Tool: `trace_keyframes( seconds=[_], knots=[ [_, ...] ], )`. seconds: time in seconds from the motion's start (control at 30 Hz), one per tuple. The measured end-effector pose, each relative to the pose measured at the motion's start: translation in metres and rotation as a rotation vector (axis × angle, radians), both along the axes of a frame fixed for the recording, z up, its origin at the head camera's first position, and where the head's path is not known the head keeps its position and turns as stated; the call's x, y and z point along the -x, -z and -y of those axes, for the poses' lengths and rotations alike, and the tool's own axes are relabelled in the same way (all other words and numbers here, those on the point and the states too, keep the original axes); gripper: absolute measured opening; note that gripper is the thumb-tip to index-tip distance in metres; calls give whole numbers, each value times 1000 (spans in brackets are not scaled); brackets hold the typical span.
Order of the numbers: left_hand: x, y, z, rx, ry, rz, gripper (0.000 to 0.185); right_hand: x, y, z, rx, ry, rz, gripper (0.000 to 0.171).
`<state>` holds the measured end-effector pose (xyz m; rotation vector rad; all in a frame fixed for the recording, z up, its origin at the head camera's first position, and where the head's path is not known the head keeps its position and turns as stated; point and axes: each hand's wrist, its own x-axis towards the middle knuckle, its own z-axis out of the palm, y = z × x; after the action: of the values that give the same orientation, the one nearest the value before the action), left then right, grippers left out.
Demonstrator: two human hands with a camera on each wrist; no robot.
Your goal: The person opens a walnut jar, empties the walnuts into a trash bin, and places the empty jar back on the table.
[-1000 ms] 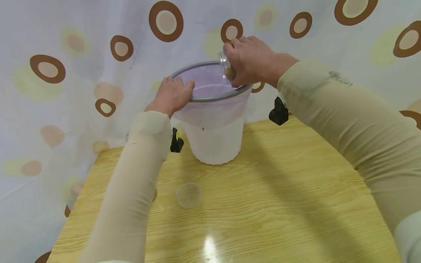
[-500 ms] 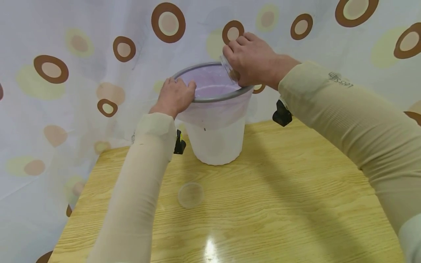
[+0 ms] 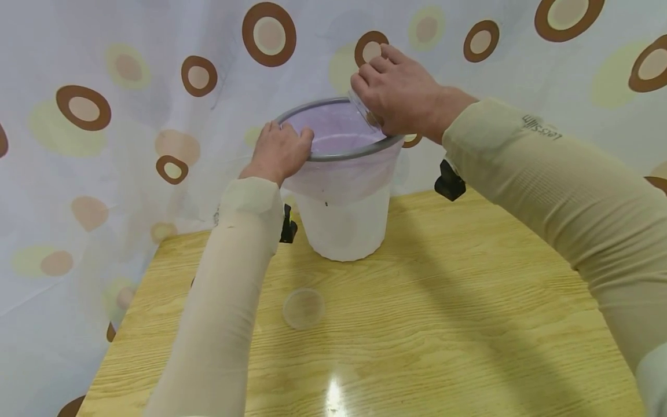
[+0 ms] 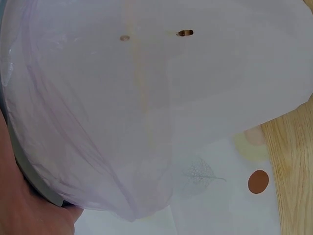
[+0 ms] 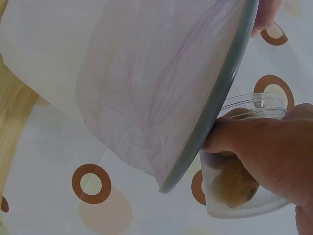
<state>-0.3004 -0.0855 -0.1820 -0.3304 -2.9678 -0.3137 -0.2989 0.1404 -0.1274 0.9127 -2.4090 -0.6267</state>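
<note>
A white trash bin with a grey rim stands upright at the table's far side, lined with a thin purple bag. My left hand grips the rim on its left side. My right hand holds a clear jar at the rim's right side, its mouth tilted over the bin's inside. Through the jar's wall in the right wrist view, brown rounded lumps show near its base. My fingers cover part of the jar.
A round translucent lid lies flat on the wooden table in front of the bin. Close behind hangs a white curtain with brown ring patterns. A dark edge of something shows past my left sleeve.
My right hand has tipped the jar's mouth further downward over the bin, and its knuckles have risen slightly. My left hand stays on the rim. The whole view has shifted slightly.
</note>
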Motion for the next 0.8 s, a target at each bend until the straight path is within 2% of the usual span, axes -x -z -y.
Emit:
trace_keyframes(
  seconds=[0.17,0.4,0.57,0.8],
  knots=[
    [0,1,-1,6,-4,-17,59,-1,0,0,-42,-11,-52,59],
    [1,0,-4,6,-11,-13,64,-1,3,-1,-117,-116,-165,53],
    [1,0,-4,0,-18,4,68,-2,3,1,-163,-85,-180,70],
    [0,-1,-3,4,-20,-2,67,-2,2,1,-175,-89,-185,74]
  ],
)
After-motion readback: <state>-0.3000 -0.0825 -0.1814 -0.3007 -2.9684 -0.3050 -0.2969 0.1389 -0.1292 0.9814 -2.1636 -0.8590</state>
